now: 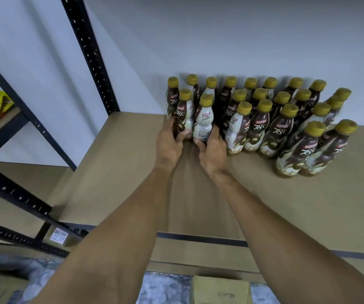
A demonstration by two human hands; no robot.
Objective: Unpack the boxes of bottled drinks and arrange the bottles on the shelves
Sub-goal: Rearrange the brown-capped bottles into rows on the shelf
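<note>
Two Kopiko 78°C coffee bottles are being placed, by the look of it, on the tan shelf board at the open end of the stocked rows. The brown-labelled bottle is being gripped low on its body by the left hand, fingers and thumb curled round it. The white-labelled bottle, just beside it, is being held the same way by the right hand. Both are being held upright and touching, with the gold-capped rows standing just right of the right hand and bare board lying left of the left hand. The step is judged best done by the pair being slid back flush against the bottles beyond the fingertips, bases flat. Each grip is then being loosened in turn, so no neighbour is toppled. A cardboard box is lying below the forearms.
</note>
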